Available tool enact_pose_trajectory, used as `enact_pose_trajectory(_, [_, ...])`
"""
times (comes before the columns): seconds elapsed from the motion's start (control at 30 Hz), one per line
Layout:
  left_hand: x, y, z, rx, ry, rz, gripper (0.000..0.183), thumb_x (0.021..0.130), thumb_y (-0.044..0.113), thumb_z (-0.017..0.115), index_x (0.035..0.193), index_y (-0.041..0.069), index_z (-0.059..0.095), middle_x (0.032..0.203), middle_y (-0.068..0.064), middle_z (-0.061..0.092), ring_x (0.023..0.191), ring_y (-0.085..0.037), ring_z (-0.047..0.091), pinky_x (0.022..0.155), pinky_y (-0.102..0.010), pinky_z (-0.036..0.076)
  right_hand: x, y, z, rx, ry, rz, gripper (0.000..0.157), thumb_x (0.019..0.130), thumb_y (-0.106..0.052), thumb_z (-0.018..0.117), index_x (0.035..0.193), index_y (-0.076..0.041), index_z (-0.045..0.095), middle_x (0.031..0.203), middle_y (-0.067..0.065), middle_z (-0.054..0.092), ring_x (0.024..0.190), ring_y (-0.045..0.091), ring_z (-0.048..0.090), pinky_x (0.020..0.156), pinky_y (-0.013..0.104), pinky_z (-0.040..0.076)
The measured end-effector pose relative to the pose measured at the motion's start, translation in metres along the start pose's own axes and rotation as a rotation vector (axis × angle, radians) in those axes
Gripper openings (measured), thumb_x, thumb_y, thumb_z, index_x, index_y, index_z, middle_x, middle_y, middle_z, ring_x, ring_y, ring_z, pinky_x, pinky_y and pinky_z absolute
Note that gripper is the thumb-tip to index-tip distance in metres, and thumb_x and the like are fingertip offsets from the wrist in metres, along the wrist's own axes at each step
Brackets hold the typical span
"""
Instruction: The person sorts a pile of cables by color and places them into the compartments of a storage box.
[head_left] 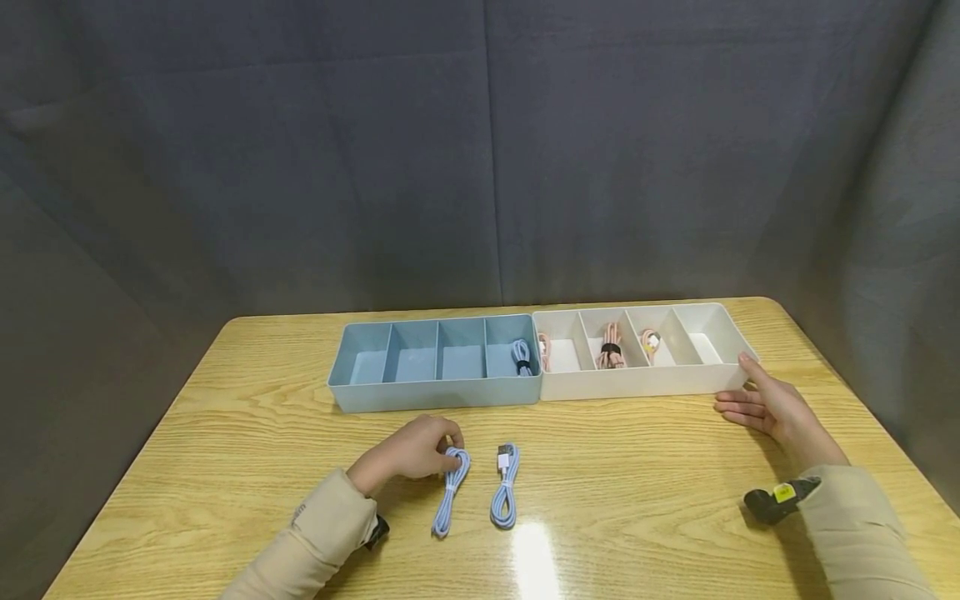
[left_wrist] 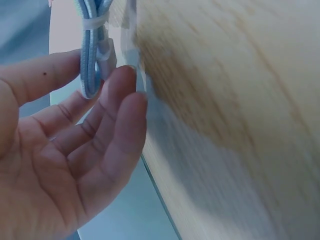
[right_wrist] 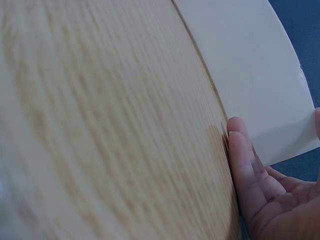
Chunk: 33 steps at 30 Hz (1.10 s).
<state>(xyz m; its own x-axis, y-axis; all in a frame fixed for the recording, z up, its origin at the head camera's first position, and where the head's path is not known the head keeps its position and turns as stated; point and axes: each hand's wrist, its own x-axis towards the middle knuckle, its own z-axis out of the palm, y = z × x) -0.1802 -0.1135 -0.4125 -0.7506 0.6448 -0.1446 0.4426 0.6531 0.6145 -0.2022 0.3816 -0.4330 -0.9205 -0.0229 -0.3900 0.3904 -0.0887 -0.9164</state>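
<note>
My left hand [head_left: 422, 447] pinches the top end of a coiled light-blue cable [head_left: 447, 500] between thumb and fingers. In the left wrist view, that cable [left_wrist: 90, 50] hangs at the fingertips, bound by a pale tie. A second coiled blue USB cable [head_left: 504, 492] lies on the table just to its right. At the right end of the white divided box [head_left: 637, 383], my right hand [head_left: 780, 417] touches the front corner, thumb at the rim. The right wrist view has its fingers fairly straight beside the box wall [right_wrist: 250, 75].
Against the white box stands a blue divided box [head_left: 435, 393]; its rightmost compartment holds a blue cable [head_left: 521, 357] with a black tie. Pink cables [head_left: 611, 346] lie in the white box's three left compartments. Dark curtains [head_left: 480, 167] surround the wooden table [head_left: 630, 483].
</note>
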Motion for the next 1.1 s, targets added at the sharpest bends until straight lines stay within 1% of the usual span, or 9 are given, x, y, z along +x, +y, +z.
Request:
enact_pose_trajectory(0.13, [0.001,-0.002,0.000,-0.067,0.008,0.018,0.008,0.084,0.004,0.062,0.092,0.002,0.061,0.055,-0.001,0.054,0.045,-0.012,0.051,0.047,-0.023,0.041,-0.002,0.000,-0.001,-0.011,-0.020,-0.020,0.052,0.088,-0.052,0.046,0.109,-0.006,0.034,0.077,0.004,0.068,0.074,0.018,0.067,0.070,0.031,0.054])
enact_pose_trajectory(0.3, [0.002,-0.006,-0.001,-0.171,0.030,0.016,0.006,0.084,0.002,0.061,0.090,0.001,0.061,0.055,-0.006,0.056,0.045,-0.019,0.056,0.044,-0.024,0.044,-0.002,-0.001,0.000,-0.013,-0.010,-0.019,0.052,0.087,-0.053,0.047,0.109,-0.008,0.035,0.077,0.004,0.068,0.073,0.018,0.067,0.070,0.031,0.054])
enact_pose_trajectory(0.43, [0.002,-0.009,-0.002,-0.264,0.052,0.009,0.006,0.082,0.000,0.060,0.089,-0.001,0.062,0.056,-0.009,0.057,0.046,-0.024,0.057,0.043,-0.030,0.049,-0.002,-0.001,0.001,-0.001,0.002,-0.003,0.053,0.086,-0.055,0.048,0.108,-0.008,0.035,0.076,0.004,0.068,0.073,0.019,0.067,0.071,0.032,0.054])
enact_pose_trajectory(0.57, [0.003,-0.011,-0.004,-0.337,0.077,0.009,0.005,0.082,0.000,0.061,0.086,-0.001,0.062,0.056,-0.013,0.057,0.046,-0.032,0.057,0.043,-0.038,0.050,-0.001,-0.001,0.001,0.000,0.010,0.006,0.055,0.085,-0.056,0.049,0.109,-0.008,0.035,0.075,0.004,0.068,0.072,0.019,0.067,0.070,0.032,0.054])
enact_pose_trajectory(0.73, [0.004,-0.013,-0.008,-0.375,0.106,0.018,0.005,0.082,0.000,0.061,0.086,-0.002,0.062,0.057,-0.013,0.056,0.048,-0.038,0.056,0.043,-0.042,0.050,-0.001,0.000,0.001,-0.013,0.006,-0.006,0.054,0.086,-0.055,0.048,0.109,-0.008,0.035,0.077,0.004,0.068,0.073,0.018,0.067,0.070,0.031,0.054])
enact_pose_trajectory(0.83, [0.003,-0.012,-0.012,-0.384,0.126,0.030,0.006,0.082,0.000,0.061,0.087,-0.004,0.062,0.058,-0.014,0.055,0.047,-0.039,0.054,0.044,-0.043,0.050,-0.001,0.000,0.000,-0.011,0.004,-0.010,0.053,0.087,-0.054,0.048,0.109,-0.008,0.035,0.077,0.004,0.068,0.073,0.018,0.067,0.070,0.032,0.054])
enact_pose_trajectory(1.0, [0.003,-0.009,-0.020,-0.398,0.152,0.028,0.011,0.083,0.002,0.062,0.090,-0.005,0.061,0.059,-0.019,0.055,0.047,-0.040,0.052,0.045,-0.047,0.049,-0.001,0.001,0.001,0.002,0.003,-0.009,0.053,0.086,-0.054,0.048,0.108,-0.008,0.035,0.076,0.005,0.068,0.073,0.019,0.067,0.070,0.032,0.054])
enact_pose_trajectory(1.1, [0.003,-0.007,-0.026,-0.393,0.164,0.035,0.010,0.084,0.003,0.061,0.090,-0.005,0.061,0.059,-0.020,0.054,0.047,-0.040,0.051,0.044,-0.045,0.048,-0.001,0.001,0.000,-0.002,0.006,-0.005,0.053,0.086,-0.055,0.048,0.108,-0.008,0.035,0.076,0.004,0.068,0.072,0.019,0.067,0.070,0.032,0.054])
